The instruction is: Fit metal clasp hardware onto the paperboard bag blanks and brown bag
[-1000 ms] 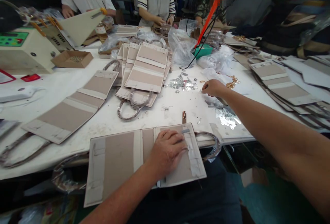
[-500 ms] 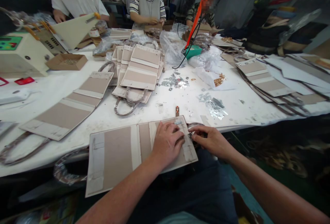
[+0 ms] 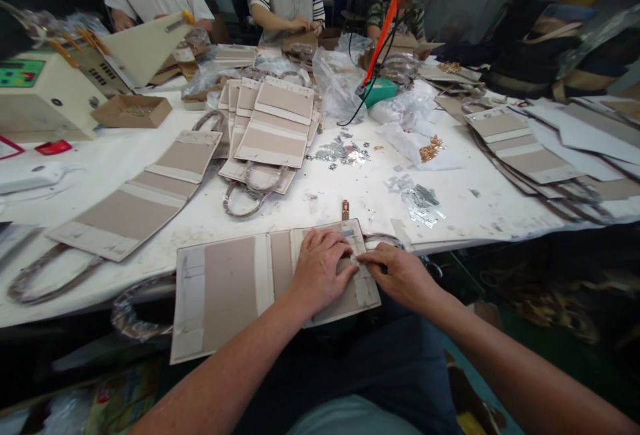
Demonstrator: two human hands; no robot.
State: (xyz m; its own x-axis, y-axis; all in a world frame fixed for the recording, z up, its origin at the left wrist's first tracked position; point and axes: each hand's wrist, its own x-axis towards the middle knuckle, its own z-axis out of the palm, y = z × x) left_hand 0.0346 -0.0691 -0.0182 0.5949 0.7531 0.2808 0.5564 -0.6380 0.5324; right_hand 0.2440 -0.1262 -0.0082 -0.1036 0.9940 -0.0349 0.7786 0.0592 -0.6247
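Observation:
A beige bag panel [image 3: 230, 281] with pale strips across it lies over the table's front edge, its wrapped loop handles [image 3: 143, 308] sticking out at both ends. My left hand [image 3: 323, 268] rests flat on its right part, fingers spread and thumb apart. At the panel's right end my right hand [image 3: 403, 275] is closed, with the index finger and thumb at a small pale spot by my left fingertips. What the right fingers hold, if anything, is too small to make out. A small tab with a metal clasp [image 3: 345, 209] sticks out beyond the panel's far edge.
Loose metal plates [image 3: 423, 201] and more metal pieces [image 3: 340, 150] lie beyond the panel, near gold-coloured fasteners [image 3: 431, 149]. Stacked bag panels [image 3: 277, 121] stand behind. A cream machine [image 3: 45, 98] and a cardboard tray [image 3: 133, 112] are at left. Several people work across the table.
My right hand has moved left from beyond the panel's right edge onto the panel, near my left fingertips. The left hand stays on the panel. The view has shifted slightly.

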